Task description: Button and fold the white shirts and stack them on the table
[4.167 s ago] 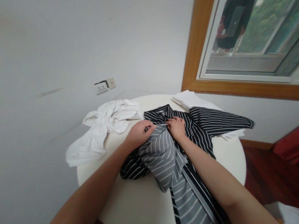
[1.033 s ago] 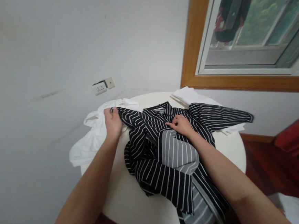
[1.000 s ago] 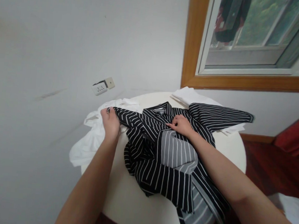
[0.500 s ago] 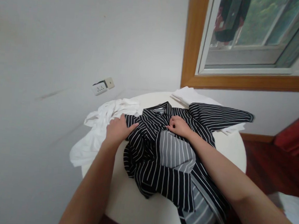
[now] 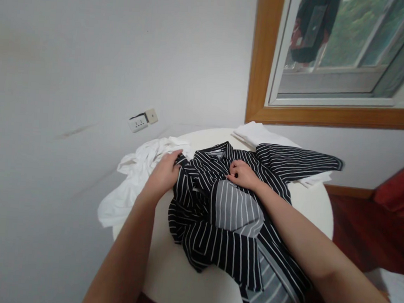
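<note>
A black shirt with white stripes (image 5: 214,208) lies crumpled on a round white table (image 5: 313,202), its grey inside showing in the middle and one sleeve stretched to the right. My left hand (image 5: 163,176) grips the shirt's left edge near the shoulder, fingers curled on the cloth. My right hand (image 5: 244,173) pinches the fabric just below the collar (image 5: 218,152).
A crumpled white garment (image 5: 133,179) hangs over the table's left edge. Folded white cloth (image 5: 259,133) lies at the back under the sleeve. A wall socket (image 5: 139,121) is on the left wall, a wood-framed window (image 5: 261,58) behind, and red-brown floor at right.
My left hand, which had pulled the shirt's left part out over the white garment, has come back in and now grips the shirt's edge nearer the collar. My right hand stayed at the collar.
</note>
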`<action>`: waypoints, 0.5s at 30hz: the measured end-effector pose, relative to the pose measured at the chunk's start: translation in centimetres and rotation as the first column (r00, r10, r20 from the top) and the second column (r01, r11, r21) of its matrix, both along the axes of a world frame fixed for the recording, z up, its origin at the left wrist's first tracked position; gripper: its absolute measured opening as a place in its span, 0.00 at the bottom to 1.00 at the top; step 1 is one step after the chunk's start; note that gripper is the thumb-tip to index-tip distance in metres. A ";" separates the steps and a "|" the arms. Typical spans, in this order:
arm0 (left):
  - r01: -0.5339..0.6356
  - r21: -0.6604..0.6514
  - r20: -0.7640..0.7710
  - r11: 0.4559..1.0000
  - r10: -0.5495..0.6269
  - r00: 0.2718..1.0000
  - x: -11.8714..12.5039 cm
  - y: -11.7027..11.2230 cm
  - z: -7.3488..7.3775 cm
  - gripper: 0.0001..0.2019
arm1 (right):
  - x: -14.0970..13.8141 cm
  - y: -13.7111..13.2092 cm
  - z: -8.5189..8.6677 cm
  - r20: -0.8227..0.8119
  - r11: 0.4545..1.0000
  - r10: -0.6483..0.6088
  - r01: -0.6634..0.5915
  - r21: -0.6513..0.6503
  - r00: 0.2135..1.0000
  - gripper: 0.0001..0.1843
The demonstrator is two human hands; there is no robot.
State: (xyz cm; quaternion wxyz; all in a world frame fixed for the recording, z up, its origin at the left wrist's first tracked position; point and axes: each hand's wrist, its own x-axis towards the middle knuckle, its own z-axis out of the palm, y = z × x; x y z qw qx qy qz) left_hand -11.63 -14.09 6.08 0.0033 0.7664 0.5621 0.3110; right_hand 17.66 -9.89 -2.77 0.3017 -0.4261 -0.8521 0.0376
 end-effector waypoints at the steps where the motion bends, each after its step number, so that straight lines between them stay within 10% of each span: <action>1: -0.026 0.067 0.059 0.997 0.022 0.998 -0.4 0.1 0.9 0.24 | 0.0 -0.1 0.1 0.003 1.000 0.017 -0.017 -0.002 1.000 0.15; 6: -0.155 0.127 0.059 0.980 0.149 0.987 -3.4 0.2 6.3 0.13 | -0.4 -0.3 0.2 0.002 0.995 0.087 -0.087 -0.049 0.996 0.05; 9: -0.393 0.026 -0.135 0.919 0.393 0.909 -5.3 0.1 8.5 0.04 | -0.8 -0.7 0.2 0.052 0.994 0.094 -0.091 -0.063 0.994 0.22; 12: -0.510 0.149 -0.192 0.847 0.530 0.826 -5.4 0.1 8.9 0.08 | -1.2 -1.2 0.4 0.124 0.994 0.093 -0.086 -0.062 0.988 0.22; 15: -0.368 0.229 -0.263 0.901 0.421 0.868 -1.9 0.2 7.5 0.07 | -1.5 -1.5 0.7 0.117 0.994 0.109 -0.106 -0.032 0.987 0.16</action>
